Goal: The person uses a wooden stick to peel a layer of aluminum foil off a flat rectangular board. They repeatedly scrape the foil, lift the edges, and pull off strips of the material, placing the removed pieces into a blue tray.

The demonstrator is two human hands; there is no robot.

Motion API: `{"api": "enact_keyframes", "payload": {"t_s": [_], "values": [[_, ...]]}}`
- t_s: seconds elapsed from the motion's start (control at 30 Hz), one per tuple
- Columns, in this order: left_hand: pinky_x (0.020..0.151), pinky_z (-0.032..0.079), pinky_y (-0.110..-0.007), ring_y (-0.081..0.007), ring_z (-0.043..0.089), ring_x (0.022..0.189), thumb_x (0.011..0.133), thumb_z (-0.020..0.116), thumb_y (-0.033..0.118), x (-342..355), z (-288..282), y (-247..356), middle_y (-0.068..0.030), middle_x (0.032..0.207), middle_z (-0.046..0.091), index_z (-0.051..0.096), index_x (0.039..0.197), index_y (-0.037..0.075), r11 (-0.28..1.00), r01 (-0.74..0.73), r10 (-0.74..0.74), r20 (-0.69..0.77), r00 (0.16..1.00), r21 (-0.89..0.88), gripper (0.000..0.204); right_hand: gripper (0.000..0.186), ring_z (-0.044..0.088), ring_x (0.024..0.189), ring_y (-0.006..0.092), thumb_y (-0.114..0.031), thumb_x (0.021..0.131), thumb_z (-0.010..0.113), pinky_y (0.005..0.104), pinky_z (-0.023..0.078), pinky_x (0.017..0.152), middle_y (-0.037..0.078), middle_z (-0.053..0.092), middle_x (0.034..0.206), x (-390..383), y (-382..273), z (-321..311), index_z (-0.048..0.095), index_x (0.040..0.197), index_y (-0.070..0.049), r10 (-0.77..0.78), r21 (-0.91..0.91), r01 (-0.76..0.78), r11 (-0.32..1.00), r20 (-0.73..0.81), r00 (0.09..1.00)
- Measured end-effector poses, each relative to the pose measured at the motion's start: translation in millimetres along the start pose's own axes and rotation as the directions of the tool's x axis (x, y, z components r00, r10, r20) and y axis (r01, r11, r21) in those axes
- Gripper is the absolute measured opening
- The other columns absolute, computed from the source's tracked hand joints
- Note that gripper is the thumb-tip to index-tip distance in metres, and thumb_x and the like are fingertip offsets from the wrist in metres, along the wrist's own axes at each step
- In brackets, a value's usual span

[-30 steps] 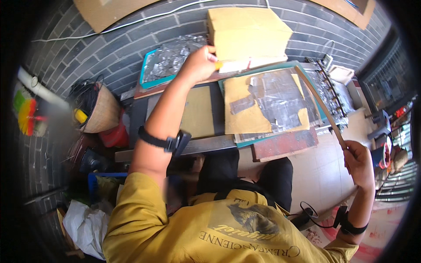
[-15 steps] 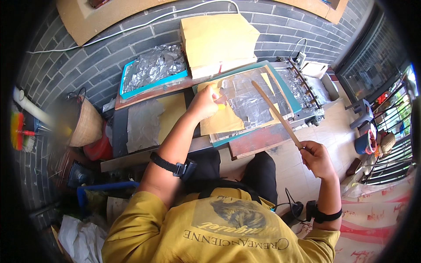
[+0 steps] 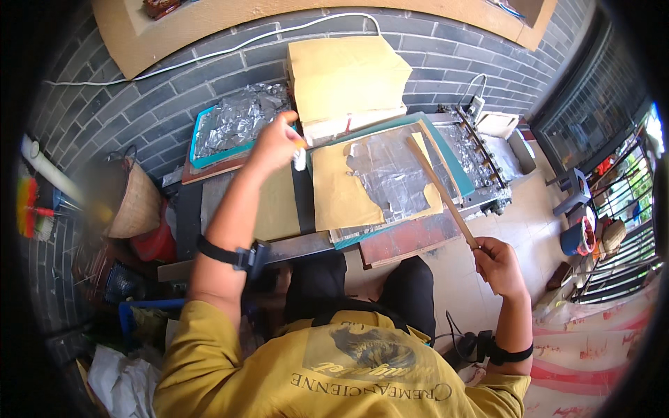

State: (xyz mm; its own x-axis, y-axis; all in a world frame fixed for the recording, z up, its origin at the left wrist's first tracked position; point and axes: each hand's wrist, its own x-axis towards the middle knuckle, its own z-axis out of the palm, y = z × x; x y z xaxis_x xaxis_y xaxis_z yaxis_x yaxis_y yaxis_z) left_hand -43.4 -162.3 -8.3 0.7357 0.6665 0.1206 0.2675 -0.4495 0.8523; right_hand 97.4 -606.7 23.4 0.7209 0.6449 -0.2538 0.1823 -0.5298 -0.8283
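Observation:
My right hand point(image 3: 500, 266) grips the lower end of a long flat wooden stick point(image 3: 449, 202). The stick's upper end overlaps a silvery foil sheet point(image 3: 390, 177) with a ragged edge. Under the foil lies yellow paper point(image 3: 338, 188), on a stack above a teal board point(image 3: 456, 167). Raised left of this stack, near the blue foil tray point(image 3: 240, 150), my left hand point(image 3: 274, 145) has its fingers closed. A small white and yellow piece shows at its fingertips; what it is I cannot make out. Beneath my left forearm lies a second, darker yellow sheet point(image 3: 277, 198), partly covered.
Crumpled silver foil point(image 3: 244, 122) fills the tray. A tall stack of yellow paper point(image 3: 348, 73) stands against the grey brick wall. At the right are a metal frame point(image 3: 477, 146), a grey stool point(image 3: 575, 191) and a blue bucket point(image 3: 577, 235). A woven basket point(image 3: 136, 198) stands left.
My left hand has moved left and away from the foil sheet, toward the tray. The stick in my right hand has shifted only slightly.

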Motion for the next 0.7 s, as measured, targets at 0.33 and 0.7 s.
{"api": "enact_keyframes", "payload": {"t_s": [0.33,0.7], "values": [[0.073,0.051,-0.030,-0.0205,0.066,0.080,0.068,0.075,0.011,77.1,-152.8,-37.4,-0.0122,0.087,0.068,0.051,0.120,-0.004,0.981,0.115,-0.039,-0.425,0.904,0.154,0.059,0.027,0.042,0.053,0.0046,0.000,0.082,0.048,0.0203,0.033,0.047,-0.003,0.048,0.064,45.6,-8.3,28.1,0.058,0.108,0.004,-0.172,0.035,0.172,0.984,0.013,0.985],[0.083,0.049,-0.033,-0.0264,0.061,0.102,0.072,0.074,0.015,128.4,-216.6,-93.7,-0.0161,0.114,0.062,0.051,0.124,-0.002,0.938,0.216,-0.118,-0.334,0.935,0.272,0.059,0.033,0.048,0.052,0.0068,0.004,0.079,0.049,0.0226,0.039,0.047,0.002,0.055,0.065,68.8,-26.8,49.0,0.060,0.110,0.003,-0.151,0.097,0.150,0.984,-0.001,0.989]]}}
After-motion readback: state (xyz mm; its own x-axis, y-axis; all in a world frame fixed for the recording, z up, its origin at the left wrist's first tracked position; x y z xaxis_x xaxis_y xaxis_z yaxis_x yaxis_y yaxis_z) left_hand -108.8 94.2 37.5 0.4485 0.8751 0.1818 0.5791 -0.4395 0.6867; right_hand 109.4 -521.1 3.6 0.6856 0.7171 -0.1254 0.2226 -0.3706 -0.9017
